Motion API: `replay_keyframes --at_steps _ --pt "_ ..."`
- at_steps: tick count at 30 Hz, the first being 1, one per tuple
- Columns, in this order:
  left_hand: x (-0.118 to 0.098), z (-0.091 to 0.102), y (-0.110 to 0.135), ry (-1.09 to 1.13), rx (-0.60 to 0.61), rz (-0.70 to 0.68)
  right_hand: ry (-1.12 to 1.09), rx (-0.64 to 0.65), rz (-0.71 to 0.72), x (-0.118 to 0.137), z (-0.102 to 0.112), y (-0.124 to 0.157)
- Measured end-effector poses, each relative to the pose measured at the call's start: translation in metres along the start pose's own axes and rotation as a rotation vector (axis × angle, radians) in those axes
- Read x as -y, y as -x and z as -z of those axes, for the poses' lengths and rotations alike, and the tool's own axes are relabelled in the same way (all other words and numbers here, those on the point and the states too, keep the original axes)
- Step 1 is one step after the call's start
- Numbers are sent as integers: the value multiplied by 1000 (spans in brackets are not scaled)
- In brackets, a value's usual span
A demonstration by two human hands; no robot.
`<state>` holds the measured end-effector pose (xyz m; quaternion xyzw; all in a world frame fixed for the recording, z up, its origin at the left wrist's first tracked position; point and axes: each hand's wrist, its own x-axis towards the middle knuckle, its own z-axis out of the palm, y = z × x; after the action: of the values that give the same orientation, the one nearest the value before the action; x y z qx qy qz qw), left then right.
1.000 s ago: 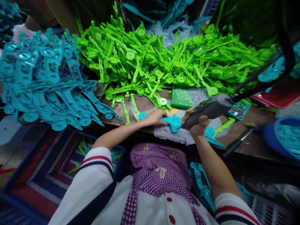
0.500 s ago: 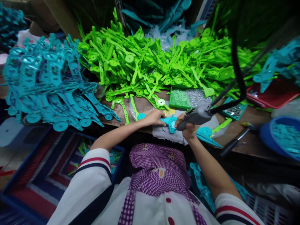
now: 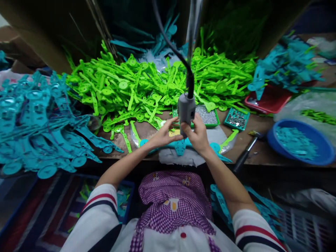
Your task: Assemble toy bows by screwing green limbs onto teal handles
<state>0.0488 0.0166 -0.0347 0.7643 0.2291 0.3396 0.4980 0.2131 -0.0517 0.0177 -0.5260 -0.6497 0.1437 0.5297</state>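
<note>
My right hand (image 3: 196, 134) is wrapped round a grey electric screwdriver (image 3: 186, 110), which stands upright with its tip down at a teal plastic part (image 3: 180, 148). My left hand (image 3: 165, 134) is at the left of the tip, its thumb lying along the teal part and its index finger raised behind. Its other fingers are mostly hidden, but it appears to steady the part. Under the part lies a white cloth (image 3: 181, 158) at the bench edge. Behind the screwdriver is a green tray (image 3: 215, 120) of small metal pieces, partly covered.
Lime-green plastic arms (image 3: 126, 84) are heaped across the back. Teal assemblies (image 3: 31, 122) are stacked at left. To the right are a small teal tray (image 3: 236, 119) of metal pieces, a hammer (image 3: 246, 152), a red tray (image 3: 270, 99) and a blue bowl (image 3: 325, 147) of teal pieces.
The screwdriver has swung from a tilted, nearly level position to upright over the teal part. My left hand has shifted its fingers close to the tip. The view has turned rightward.
</note>
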Motion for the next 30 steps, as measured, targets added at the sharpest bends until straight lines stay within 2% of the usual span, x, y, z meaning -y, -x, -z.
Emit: replay_keyframes --at_steps 2,3,4,6,8,10,11,12,14,16,18,21,25,30 --pt "-11 -7 -12 82 -54 -14 91 6 56 -5 19 3" --pt "-15 -7 -16 105 -94 -11 156 -20 56 -12 35 6" --pt "-17 -6 -19 119 -141 -2 230 -60 34 -22 56 10" --pt "-19 2 -23 126 -237 20 391 -188 -67 -53 113 19" --pt "-16 11 -24 114 -299 44 524 -264 -278 -94 183 29" --pt "-11 17 -24 107 -347 84 824 -331 -577 -136 252 40" --pt "-8 18 -23 111 -372 107 963 -307 -735 -155 281 45" --pt "-5 16 -21 119 -403 130 1055 -278 -872 -172 305 50" --pt "-1 10 -15 132 -470 174 1089 -162 -998 -195 337 61" --pt "0 5 -7 131 -537 191 1042 -18 -973 -207 347 68" --pt "-3 3 2 115 -585 189 1027 85 -903 -211 343 73" --pt "-11 9 15 67 -631 181 1093 120 -889 -209 332 76" --pt "-20 16 35 -11 -663 184 1117 59 -925 -210 329 80" --pt "-17 15 58 -45 -733 209 1017 -216 -925 -214 335 90"
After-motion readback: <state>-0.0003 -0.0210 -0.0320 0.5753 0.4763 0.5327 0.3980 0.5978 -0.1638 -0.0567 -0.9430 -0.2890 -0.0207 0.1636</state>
